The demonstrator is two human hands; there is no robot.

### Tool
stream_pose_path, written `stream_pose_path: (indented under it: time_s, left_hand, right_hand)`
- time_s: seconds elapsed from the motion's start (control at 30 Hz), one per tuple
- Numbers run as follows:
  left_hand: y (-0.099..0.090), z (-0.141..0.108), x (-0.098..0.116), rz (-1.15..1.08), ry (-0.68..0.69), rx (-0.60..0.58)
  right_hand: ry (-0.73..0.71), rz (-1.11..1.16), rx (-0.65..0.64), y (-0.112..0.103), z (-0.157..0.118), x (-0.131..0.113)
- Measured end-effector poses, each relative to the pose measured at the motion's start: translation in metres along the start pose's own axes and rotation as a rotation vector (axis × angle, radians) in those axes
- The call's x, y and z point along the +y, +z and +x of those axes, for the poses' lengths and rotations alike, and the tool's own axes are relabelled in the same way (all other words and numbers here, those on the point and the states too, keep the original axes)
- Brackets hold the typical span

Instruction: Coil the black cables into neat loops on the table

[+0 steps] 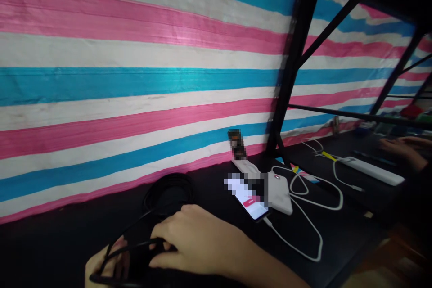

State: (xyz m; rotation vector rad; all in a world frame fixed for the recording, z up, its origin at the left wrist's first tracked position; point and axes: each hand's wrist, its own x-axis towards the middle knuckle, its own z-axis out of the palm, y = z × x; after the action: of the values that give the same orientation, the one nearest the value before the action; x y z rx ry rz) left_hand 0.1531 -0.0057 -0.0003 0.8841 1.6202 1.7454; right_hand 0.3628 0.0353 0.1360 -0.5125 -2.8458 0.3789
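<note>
A black cable (130, 246) runs in loops between my two hands at the lower left. My right hand (199, 240) has its fingers curled round the cable, with the thumb below. My left hand (108, 263), low in the view, holds the looped part, partly covered by strands. Just behind them, a coil of black cable (168, 189) lies on the dark table near the striped sheet, and a strand leads from it toward my hands. A lit phone (249, 202) rests right of the coil, with a white cable plugged in.
Beside the phone are a white power bank (280, 193) and looped white cables (320, 243). Farther right lie a white power strip (374, 171) and another person's hands (405, 148). A black metal post (290, 76) stands before the striped sheet (135, 81).
</note>
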Motion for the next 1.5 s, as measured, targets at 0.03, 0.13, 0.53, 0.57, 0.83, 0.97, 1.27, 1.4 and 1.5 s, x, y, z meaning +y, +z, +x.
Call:
stream_pose_path:
  time_s: [0.03, 0.13, 0.53, 0.57, 0.83, 0.97, 1.27, 1.4, 1.5]
  left_hand:
    - [0.001, 0.000, 0.001, -0.010, -0.010, -0.013]
    - [0.005, 0.005, 0.001, -0.099, -0.076, -0.034]
    - [0.005, 0.008, 0.005, -0.159, -0.136, -0.210]
    - [0.004, 0.008, 0.008, -0.111, -0.114, -0.217]
    - [-0.010, 0.023, 0.008, 0.095, 0.054, -0.310]
    - [-0.009, 0.023, 0.005, 0.083, 0.103, -0.273]
    - [-0.010, 0.020, -0.003, -0.019, 0.099, -0.282]
    - [-0.010, 0.019, -0.001, -0.028, 0.083, -0.296]
    - [-0.008, 0.016, 0.002, -0.058, 0.055, -0.285]
  right_hand:
    - [0.028, 0.018, -0.027, 0.000, -0.001, 0.001]
    - [0.124, 0.058, -0.152, 0.000, -0.001, 0.005]
    - [0.164, 0.002, -0.112, -0.004, -0.001, 0.001]
    - [0.173, -0.040, -0.103, -0.004, -0.001, 0.001]
    - [0.193, 0.000, -0.143, -0.002, -0.005, 0.001]
    - [0.225, 0.019, -0.182, -0.004, -0.009, 0.001]
    - [0.125, 0.081, 0.101, -0.018, 0.005, -0.003]
    - [0.187, -0.037, 0.209, -0.002, 0.015, 0.003]
    - [0.208, -0.073, 0.266, 0.008, 0.019, 0.009]
